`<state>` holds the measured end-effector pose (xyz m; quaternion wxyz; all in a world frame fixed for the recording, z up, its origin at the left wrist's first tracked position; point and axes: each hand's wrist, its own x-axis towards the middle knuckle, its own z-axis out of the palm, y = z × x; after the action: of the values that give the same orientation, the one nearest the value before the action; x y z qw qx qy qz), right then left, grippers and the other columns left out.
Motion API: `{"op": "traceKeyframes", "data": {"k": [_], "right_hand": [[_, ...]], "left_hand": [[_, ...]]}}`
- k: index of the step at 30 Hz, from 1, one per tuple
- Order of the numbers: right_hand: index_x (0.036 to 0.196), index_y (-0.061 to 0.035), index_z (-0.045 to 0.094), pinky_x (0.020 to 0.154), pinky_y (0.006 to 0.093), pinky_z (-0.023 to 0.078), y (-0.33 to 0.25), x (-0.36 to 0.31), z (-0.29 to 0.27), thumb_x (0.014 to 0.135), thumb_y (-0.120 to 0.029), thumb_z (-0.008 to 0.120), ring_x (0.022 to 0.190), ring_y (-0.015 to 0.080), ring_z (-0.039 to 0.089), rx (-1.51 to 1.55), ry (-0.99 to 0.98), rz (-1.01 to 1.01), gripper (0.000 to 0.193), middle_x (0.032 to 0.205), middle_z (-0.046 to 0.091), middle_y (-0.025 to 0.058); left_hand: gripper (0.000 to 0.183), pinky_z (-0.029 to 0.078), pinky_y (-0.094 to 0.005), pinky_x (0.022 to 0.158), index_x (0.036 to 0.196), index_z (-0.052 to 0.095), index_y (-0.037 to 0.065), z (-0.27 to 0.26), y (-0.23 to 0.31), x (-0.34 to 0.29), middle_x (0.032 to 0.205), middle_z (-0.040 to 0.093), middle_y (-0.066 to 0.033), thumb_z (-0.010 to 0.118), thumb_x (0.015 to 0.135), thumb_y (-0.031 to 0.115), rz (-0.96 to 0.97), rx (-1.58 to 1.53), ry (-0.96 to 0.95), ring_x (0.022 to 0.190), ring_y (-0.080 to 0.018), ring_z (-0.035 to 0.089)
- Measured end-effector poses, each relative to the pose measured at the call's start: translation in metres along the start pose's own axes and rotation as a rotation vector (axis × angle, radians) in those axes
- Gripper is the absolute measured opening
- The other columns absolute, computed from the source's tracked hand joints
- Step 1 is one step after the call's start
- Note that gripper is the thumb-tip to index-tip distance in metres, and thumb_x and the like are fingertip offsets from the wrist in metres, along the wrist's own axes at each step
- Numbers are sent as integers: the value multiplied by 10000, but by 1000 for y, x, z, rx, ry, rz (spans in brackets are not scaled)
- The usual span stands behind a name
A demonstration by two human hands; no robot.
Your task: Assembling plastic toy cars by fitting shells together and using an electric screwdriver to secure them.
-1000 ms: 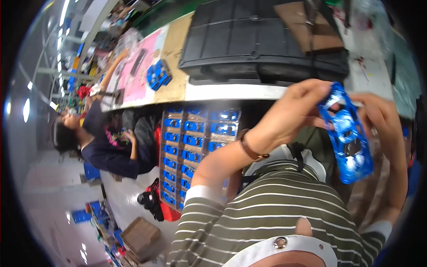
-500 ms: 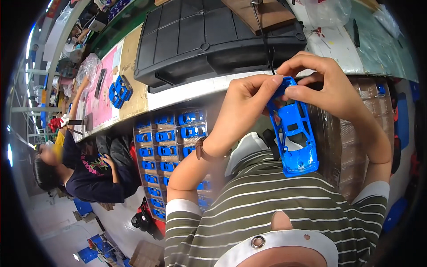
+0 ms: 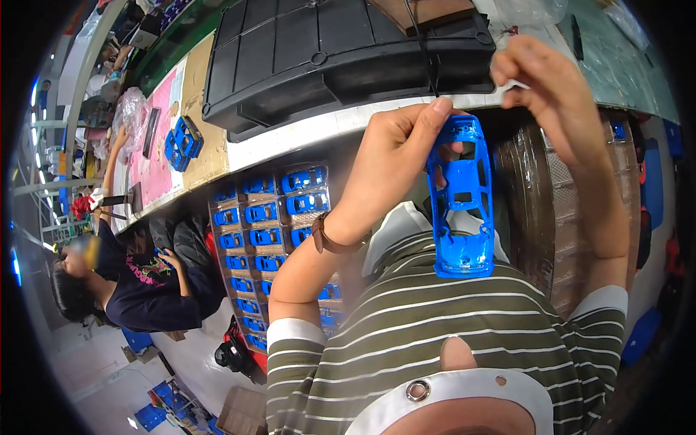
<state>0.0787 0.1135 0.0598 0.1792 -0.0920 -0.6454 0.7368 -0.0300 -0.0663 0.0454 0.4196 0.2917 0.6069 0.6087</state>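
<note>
My left hand (image 3: 397, 159) pinches a blue plastic toy car body shell (image 3: 464, 254) at its far end, between thumb and fingers. The shell hangs lengthwise in front of my striped shirt, with its window openings showing and a fingertip visible through one of them. To the right and farther off, my right hand (image 3: 554, 90) is raised apart from the shell. Its fingers are bent, with a gap between them and the thumb, and nothing shows in it. A thin black cord or rod (image 3: 428, 61) runs down close to my left thumb.
A large black plastic bin (image 3: 290, 61) stands on the white table (image 3: 268, 148), with a brown board (image 3: 428, 13) on top. More blue shells (image 3: 183, 143) lie at left. Below are a tray of blue car shells (image 3: 264, 212) and brown cartons (image 3: 525, 210). A co-worker (image 3: 156, 290) sits at left.
My right hand has let go of the shell and moved up and away to the right. The shell now hangs straighter, in my left hand alone. The view has shifted slightly.
</note>
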Motion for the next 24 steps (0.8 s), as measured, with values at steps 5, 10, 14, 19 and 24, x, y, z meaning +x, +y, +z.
{"op": "traceKeyframes", "data": {"k": [5, 10, 14, 19, 24], "right_hand": [[1205, -16, 468, 552, 184, 320, -10, -27, -34, 932, -263, 387, 664, 68, 431, -45, 802, 43, 378, 729, 442, -21], [837, -35, 479, 525, 182, 254, 64, -83, -134, 965, -212, 370, 566, 49, 329, -627, 371, 30, 244, 652, 366, -2], [945, -43, 525, 515, 197, 295, 116, -84, -130, 936, -128, 433, 591, 48, 397, -1010, 188, 35, 126, 701, 459, 16], [986, -12, 551, 580, 284, 422, 139, -62, -127, 905, -102, 483, 611, 175, 519, -1114, 159, 561, 139, 709, 558, 95], [936, -13, 579, 558, 332, 443, 162, -72, -139, 880, -151, 546, 552, 253, 545, -1335, 255, -119, 153, 677, 599, 112]], "left_hand": [[362, 477, -196, 585, 1015, 617, -7, -30, 8, -29, 811, 642, -55, 465, 930, 310, 111, 69, 89, 692, -78, 594], [269, 500, -221, 642, 1070, 588, -10, -110, 26, -99, 898, 627, -78, 491, 923, 193, 304, 289, 676, 791, -117, 608], [267, 490, -197, 608, 1123, 547, -3, -203, 24, -150, 931, 613, -69, 507, 918, 163, 467, 436, 1174, 797, -108, 604], [219, 452, -295, 750, 1042, 565, -1, -338, -7, -177, 985, 610, -98, 592, 837, 72, 508, 998, 1395, 899, -189, 579], [267, 429, -348, 820, 1037, 570, 61, -402, -33, -148, 963, 579, -132, 628, 776, 57, 378, 1462, 1158, 935, -287, 565]]}}
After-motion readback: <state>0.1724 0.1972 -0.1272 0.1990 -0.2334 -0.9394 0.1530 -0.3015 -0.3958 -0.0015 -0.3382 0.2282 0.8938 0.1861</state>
